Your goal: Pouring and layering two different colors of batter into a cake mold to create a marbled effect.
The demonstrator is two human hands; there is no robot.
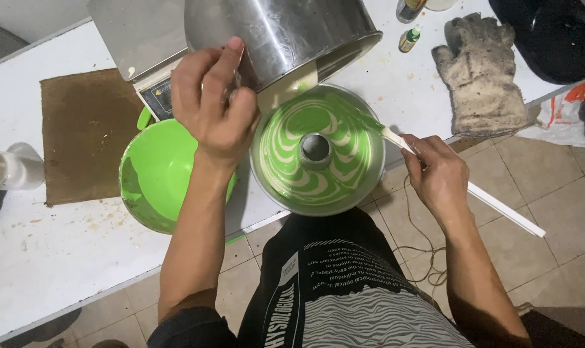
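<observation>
White counter (60, 258) carries a tilted steel mixing bowl (286, 32), its rim over a tube cake pan (318, 151) of green-and-cream swirled batter at the counter's near edge; a green bowl (154, 174) sits just left of the pan. Left hand (215, 103) grips the steel bowl's rim; right hand (437, 174) is closed on a white spatula (498, 203), tip at the pan's right rim

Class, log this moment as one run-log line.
left hand: tilts steel bowl | right hand: holds white spatula | tube pan: green-white swirled batter
</observation>
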